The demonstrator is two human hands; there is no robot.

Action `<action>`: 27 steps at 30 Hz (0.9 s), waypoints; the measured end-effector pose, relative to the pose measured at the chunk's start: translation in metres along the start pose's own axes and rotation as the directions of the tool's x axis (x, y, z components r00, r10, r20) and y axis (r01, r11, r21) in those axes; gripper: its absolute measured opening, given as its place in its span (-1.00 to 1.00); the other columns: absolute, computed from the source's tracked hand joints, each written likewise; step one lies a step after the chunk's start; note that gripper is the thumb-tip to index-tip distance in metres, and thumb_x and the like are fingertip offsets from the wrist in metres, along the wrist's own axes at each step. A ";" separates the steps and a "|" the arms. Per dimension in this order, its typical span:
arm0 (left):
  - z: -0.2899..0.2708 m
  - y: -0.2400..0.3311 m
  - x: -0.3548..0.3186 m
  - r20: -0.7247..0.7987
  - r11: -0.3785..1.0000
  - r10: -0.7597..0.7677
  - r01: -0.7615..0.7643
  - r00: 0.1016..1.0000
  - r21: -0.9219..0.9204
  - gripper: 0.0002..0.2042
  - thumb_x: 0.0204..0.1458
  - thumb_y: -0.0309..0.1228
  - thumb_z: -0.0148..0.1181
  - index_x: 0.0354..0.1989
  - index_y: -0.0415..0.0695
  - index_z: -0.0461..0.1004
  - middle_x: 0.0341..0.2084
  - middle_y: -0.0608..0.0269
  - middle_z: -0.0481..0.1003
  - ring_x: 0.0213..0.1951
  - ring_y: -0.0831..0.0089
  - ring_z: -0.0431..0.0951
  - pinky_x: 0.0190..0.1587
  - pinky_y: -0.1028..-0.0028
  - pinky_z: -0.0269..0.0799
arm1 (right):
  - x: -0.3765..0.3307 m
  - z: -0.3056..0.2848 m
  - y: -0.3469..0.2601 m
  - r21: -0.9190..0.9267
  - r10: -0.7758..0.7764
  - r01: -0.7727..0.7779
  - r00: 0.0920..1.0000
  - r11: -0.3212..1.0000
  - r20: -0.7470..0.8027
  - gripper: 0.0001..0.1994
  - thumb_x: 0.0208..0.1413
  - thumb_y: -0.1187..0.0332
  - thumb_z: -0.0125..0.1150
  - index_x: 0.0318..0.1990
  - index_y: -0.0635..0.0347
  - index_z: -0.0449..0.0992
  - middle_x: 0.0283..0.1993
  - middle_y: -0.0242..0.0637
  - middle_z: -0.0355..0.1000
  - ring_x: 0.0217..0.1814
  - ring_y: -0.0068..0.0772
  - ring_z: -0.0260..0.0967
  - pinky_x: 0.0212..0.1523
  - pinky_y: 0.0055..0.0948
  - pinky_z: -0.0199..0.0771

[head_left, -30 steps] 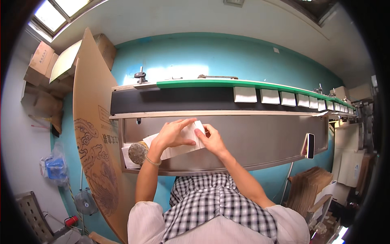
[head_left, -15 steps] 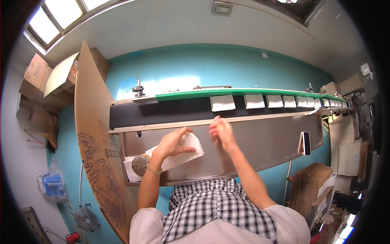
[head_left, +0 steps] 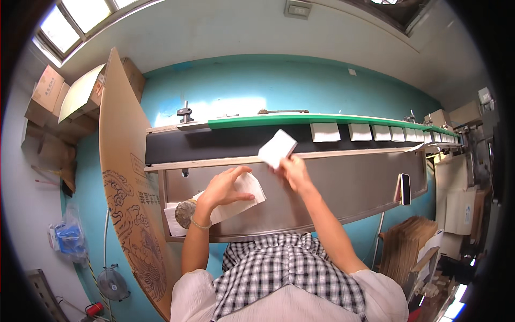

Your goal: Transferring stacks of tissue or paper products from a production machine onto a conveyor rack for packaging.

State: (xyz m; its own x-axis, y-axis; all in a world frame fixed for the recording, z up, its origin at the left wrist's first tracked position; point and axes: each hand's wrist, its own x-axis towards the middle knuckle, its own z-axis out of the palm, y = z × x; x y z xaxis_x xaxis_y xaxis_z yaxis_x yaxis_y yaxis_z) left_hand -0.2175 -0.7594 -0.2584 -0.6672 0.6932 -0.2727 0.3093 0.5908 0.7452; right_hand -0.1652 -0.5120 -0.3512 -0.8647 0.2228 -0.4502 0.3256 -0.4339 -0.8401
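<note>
My right hand [head_left: 295,173] pinches one corner of a flat white paper packet [head_left: 278,149]. The packet is tilted over the pale front rail and the black conveyor belt [head_left: 214,148]. To the left, my left hand [head_left: 224,190] curves round a row of white papers [head_left: 255,188], thumb on the near side and fingers on the far side. Beside that wrist a round, mottled stone-like weight [head_left: 185,214] rests on the papers' left end. Farther right, several similar white packets [head_left: 325,132] lie spaced along the belt.
A brown metal tray-like table [head_left: 343,188] runs in front of the belt. A phone [head_left: 405,189] stands at its right end. A tall cardboard sheet [head_left: 126,161] stands at the left. A green strip [head_left: 257,121] lines the belt's far side. Stacked cardboard [head_left: 410,244] is at the lower right.
My right hand, empty before, now holds a white packet over the belt's front rail. The packets on the belt have shifted right. My left hand stays at the papers.
</note>
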 end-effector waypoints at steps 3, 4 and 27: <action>0.002 -0.011 0.001 -0.017 0.999 0.034 -0.034 0.999 0.003 -0.28 -0.23 -0.06 0.51 0.14 -0.02 0.38 -0.01 0.04 0.51 0.03 0.03 0.50 0.08 0.22 0.42 | 0.007 0.017 -0.016 0.162 0.036 -0.021 0.995 0.987 -0.090 -0.67 0.31 0.17 0.11 -0.05 0.31 0.42 -0.24 -0.20 0.52 -0.30 -0.45 0.52 -0.38 -0.53 0.50; 0.002 -0.013 0.003 -0.007 0.999 0.035 -0.035 0.999 -0.003 -0.27 -0.23 -0.06 0.51 0.16 -0.02 0.37 0.00 0.04 0.51 0.04 0.03 0.50 0.09 0.21 0.42 | 0.003 0.016 -0.005 -0.032 0.005 -0.004 1.000 0.999 0.024 -0.67 0.31 0.15 0.11 -0.05 0.26 0.43 -0.27 -0.22 0.51 -0.27 -0.48 0.51 -0.36 -0.53 0.50; -0.004 -0.018 -0.016 -0.068 0.999 -0.034 0.035 0.997 0.023 -0.25 -0.23 -0.11 0.51 0.19 -0.05 0.35 0.04 -0.02 0.48 0.06 0.02 0.48 0.09 0.21 0.42 | -0.050 0.069 0.022 -0.588 -0.127 0.267 0.955 0.763 0.268 -0.52 0.15 0.08 0.30 0.03 0.31 0.47 -0.22 -0.26 0.51 -0.30 -0.54 0.43 -0.25 -0.51 0.48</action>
State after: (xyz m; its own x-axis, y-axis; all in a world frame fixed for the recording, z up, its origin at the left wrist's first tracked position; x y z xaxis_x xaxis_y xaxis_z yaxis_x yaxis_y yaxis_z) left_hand -0.2151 -0.7828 -0.2653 -0.7220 0.6431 -0.2553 0.3009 0.6240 0.7212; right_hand -0.1410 -0.5925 -0.3266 -0.9698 0.0338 -0.2417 0.2425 0.2421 -0.9395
